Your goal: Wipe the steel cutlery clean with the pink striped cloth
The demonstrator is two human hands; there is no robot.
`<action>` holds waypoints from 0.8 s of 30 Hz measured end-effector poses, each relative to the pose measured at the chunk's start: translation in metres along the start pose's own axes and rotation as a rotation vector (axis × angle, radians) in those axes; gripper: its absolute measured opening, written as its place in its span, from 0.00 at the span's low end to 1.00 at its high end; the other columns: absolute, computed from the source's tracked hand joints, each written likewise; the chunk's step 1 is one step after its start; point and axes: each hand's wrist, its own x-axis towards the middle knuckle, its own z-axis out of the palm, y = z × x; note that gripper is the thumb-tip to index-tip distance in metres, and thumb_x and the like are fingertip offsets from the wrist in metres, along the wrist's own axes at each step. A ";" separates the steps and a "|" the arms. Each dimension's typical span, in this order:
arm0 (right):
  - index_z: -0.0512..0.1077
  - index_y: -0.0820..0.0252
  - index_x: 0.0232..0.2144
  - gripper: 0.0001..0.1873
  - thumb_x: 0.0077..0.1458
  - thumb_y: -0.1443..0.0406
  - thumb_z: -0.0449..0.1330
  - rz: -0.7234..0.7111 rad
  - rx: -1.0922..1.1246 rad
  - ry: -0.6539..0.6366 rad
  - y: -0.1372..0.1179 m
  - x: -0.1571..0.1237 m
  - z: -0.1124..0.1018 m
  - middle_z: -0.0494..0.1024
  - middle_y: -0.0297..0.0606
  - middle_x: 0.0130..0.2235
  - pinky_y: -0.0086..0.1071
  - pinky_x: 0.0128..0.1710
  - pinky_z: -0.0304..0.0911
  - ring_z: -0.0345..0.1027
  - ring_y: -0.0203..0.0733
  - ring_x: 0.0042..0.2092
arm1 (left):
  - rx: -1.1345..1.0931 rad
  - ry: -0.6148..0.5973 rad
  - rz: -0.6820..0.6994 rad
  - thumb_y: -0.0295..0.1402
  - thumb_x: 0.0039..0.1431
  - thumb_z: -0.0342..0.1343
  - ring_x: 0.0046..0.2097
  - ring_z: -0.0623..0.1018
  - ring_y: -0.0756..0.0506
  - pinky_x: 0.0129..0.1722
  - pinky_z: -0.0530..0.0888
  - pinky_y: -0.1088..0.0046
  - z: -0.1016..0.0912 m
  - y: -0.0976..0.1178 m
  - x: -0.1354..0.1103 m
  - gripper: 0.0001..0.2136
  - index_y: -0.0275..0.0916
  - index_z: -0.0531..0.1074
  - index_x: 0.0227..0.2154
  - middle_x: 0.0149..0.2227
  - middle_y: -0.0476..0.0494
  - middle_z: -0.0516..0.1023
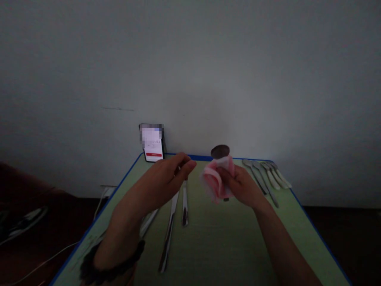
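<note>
**Right hand closed on a pink cloth and spoon above a green table**

The right hand (242,186) is seen clamped around a bunched pink cloth (214,180), out of which the bowl of a spoon (220,151) is raised toward the far edge; the spoon is wrapped by the cloth and held with it. The left hand (165,178) is held just beside the cloth, its fingers drawn together and pointing at it, nothing gripped.

Both hands are held over a green table (220,242) edged in blue, set against a pale wall. A phone (152,142) is propped at the far left corner. Two knives (168,234) (185,202) are laid under the left hand. A row of spoons (266,174) is laid at the far right. A dark band (111,266) is worn on the left wrist.
</note>
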 end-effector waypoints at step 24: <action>0.72 0.57 0.39 0.16 0.59 0.56 0.49 -0.069 -0.413 -0.456 -0.029 -0.025 -0.060 0.74 0.32 0.29 0.25 0.27 0.56 0.64 0.32 0.27 | -0.148 0.175 0.260 0.33 0.64 0.43 0.22 0.68 0.55 0.23 0.64 0.81 0.017 0.010 0.003 0.08 0.40 0.66 0.40 0.21 0.55 0.67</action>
